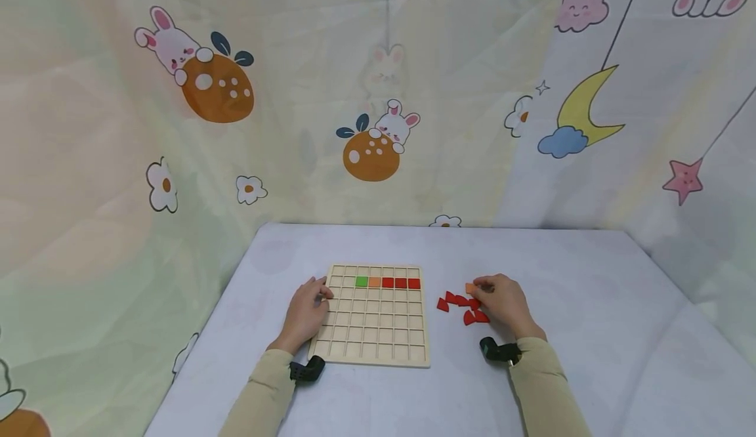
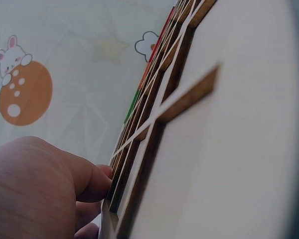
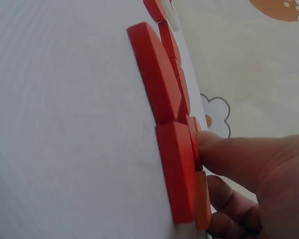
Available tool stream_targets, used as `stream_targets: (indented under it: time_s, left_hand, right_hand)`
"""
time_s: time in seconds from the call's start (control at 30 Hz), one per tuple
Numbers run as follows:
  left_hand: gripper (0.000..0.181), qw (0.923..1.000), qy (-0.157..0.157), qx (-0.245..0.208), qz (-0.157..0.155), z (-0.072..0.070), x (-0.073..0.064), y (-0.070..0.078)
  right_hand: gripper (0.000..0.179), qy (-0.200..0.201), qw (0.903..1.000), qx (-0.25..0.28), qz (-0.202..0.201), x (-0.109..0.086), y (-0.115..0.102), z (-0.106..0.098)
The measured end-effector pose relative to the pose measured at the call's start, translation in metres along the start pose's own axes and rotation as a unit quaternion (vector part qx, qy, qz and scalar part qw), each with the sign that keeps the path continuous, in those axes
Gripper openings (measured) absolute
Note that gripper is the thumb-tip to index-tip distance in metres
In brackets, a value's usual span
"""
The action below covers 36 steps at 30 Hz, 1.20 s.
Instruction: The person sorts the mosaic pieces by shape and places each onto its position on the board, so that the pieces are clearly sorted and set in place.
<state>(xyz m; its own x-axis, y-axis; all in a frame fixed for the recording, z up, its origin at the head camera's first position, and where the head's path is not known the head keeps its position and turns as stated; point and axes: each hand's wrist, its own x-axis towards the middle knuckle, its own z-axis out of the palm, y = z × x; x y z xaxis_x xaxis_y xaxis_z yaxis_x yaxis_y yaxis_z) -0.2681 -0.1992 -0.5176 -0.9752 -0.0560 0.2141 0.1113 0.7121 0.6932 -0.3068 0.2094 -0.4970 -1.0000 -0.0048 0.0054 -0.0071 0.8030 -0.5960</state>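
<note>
A wooden grid board (image 1: 378,364) lies flat on the table. In a row near its far edge sit a green square (image 1: 361,282), an orange square (image 1: 375,282) and three red squares (image 1: 401,283), side by side up to the right edge. My left hand (image 1: 307,312) holds the board's left edge, fingertips at the rim in the left wrist view. To the right of the board, my right hand (image 1: 504,302) pinches a small orange piece (image 1: 470,288) at its fingertips, over a loose group of red pieces (image 1: 462,301). In the right wrist view, red pieces (image 3: 157,74) partly hide the fingertips.
The pieces to the right include several red wedge shapes with a curved edge, some touching each other. A white cloth covers the table (image 1: 620,358). Behind it hangs a printed curtain (image 1: 295,128) with rabbits and flowers. Each wrist wears a black camera (image 1: 499,350).
</note>
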Motion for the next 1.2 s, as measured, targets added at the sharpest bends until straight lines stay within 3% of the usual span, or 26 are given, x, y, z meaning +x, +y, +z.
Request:
stream_targets:
  time_s: [0.67, 1.2]
  left_hand:
    - [0.013, 1.0, -0.002, 0.001, 0.004, 0.0, -0.001, 0.001]
    - [0.014, 1.0, 0.003, 0.0, 0.009, -0.002, -0.001, 0.0]
  right_hand:
    - [0.041, 0.017, 0.9998, 0.006, 0.011, -0.001, 0.0, 0.006]
    - [0.041, 0.021, 0.9993, 0.032, 0.008, 0.003, -0.016, 0.007]
